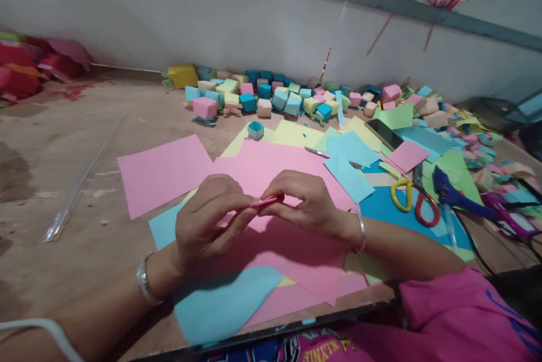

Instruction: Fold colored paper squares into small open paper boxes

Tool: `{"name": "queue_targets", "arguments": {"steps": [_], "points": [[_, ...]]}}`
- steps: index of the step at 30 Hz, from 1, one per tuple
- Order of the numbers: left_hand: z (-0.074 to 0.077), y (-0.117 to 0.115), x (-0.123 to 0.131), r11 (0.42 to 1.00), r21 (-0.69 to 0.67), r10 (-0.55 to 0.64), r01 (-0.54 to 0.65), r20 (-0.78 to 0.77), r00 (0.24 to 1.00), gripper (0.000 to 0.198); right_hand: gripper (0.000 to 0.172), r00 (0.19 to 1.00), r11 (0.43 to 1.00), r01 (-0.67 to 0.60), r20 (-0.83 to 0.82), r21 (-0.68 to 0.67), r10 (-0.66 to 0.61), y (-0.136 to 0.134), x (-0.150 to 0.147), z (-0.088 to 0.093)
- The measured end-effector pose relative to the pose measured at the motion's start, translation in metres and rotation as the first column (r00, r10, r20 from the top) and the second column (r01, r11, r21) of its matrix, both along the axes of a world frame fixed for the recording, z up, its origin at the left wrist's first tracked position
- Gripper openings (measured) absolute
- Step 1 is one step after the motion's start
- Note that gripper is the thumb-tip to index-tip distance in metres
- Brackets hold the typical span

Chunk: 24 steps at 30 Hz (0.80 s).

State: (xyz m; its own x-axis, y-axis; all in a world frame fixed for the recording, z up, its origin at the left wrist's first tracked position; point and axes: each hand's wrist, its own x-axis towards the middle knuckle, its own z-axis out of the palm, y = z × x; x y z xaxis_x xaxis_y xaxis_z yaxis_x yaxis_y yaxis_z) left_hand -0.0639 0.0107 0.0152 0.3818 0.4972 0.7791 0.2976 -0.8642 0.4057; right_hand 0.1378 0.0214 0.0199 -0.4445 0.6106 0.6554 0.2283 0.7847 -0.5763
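Between both hands is a small folded piece of pink paper [267, 201], held above a large pink sheet [271, 167]. My left hand [212, 212] pinches its left end between thumb and fingers. The other end sits in the pinch of my right hand [300, 195]. How the paper is folded is partly hidden by the fingertips. Beneath the hands, pink, blue and yellow sheets overlap. A light blue sheet [220, 302] lies near the table's front edge, and another pink sheet [165, 170] lies to the left.
Several small folded paper boxes [248, 103] line the wall. Scissors [417, 198] with red and yellow handles, a phone [384, 134], a craft knife [317, 152] and a purple glue gun [503, 212] lie right. A clear rod [84, 181] lies left.
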Motion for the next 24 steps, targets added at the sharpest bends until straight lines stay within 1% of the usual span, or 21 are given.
{"name": "queue_targets", "arguments": {"steps": [2, 6, 8, 11, 13, 14, 17, 19, 20, 22, 24], "points": [[-0.002, 0.001, -0.001, 1.000, 0.004, 0.022, -0.022, 0.003, 1.000, 0.028, 0.023, 1.000, 1.000, -0.004, -0.002, -0.023, 0.004, 0.000, 0.000, -0.001], [-0.002, 0.003, -0.001, 0.999, 0.008, 0.047, -0.048, 0.022, 0.999, 0.023, 0.024, 1.000, 0.999, -0.009, 0.010, -0.051, 0.009, 0.000, -0.001, -0.003], [-0.001, 0.004, 0.000, 0.999, 0.005, 0.042, -0.042, 0.023, 0.999, 0.019, 0.024, 1.000, 1.000, 0.014, 0.026, -0.026, -0.014, -0.001, -0.001, -0.004], [-0.002, 0.004, 0.000, 0.998, -0.050, 0.038, -0.038, 0.014, 0.999, 0.010, 0.028, 0.998, 0.997, 0.058, 0.026, 0.044, -0.059, -0.003, -0.001, -0.003], [-0.003, 0.005, 0.000, 0.994, -0.105, 0.039, -0.037, 0.019, 0.999, 0.007, 0.032, 0.997, 0.996, 0.075, 0.000, 0.047, -0.075, -0.004, -0.001, -0.002], [-0.004, 0.005, 0.000, 0.991, -0.129, 0.036, -0.033, 0.025, 0.999, 0.007, 0.033, 0.997, 0.997, 0.069, -0.017, 0.017, -0.069, -0.004, -0.001, 0.000], [-0.007, 0.005, -0.001, 0.982, -0.191, 0.025, -0.015, 0.047, 0.999, 0.008, 0.031, 0.999, 0.988, -0.014, -0.053, -0.152, 0.006, -0.001, 0.001, 0.004], [-0.009, 0.005, -0.001, 0.972, -0.233, 0.026, -0.009, 0.066, 0.997, 0.007, 0.026, 0.998, 0.973, -0.056, -0.031, -0.223, 0.050, 0.001, 0.002, 0.006], [-0.009, 0.005, -0.002, 0.967, -0.254, 0.024, -0.004, 0.073, 0.997, 0.007, 0.024, 0.999, 0.974, -0.054, -0.006, -0.222, 0.054, 0.002, 0.003, 0.007], [-0.010, 0.006, -0.001, 0.958, -0.287, 0.009, 0.011, 0.067, 0.998, 0.008, 0.020, 0.998, 0.984, -0.037, 0.038, -0.173, 0.044, 0.003, 0.003, 0.007], [-0.009, 0.006, 0.000, 0.954, -0.298, -0.022, 0.033, 0.042, 0.999, 0.008, 0.016, 0.998, 0.991, -0.039, 0.041, -0.126, 0.044, 0.002, 0.003, 0.006]]}}
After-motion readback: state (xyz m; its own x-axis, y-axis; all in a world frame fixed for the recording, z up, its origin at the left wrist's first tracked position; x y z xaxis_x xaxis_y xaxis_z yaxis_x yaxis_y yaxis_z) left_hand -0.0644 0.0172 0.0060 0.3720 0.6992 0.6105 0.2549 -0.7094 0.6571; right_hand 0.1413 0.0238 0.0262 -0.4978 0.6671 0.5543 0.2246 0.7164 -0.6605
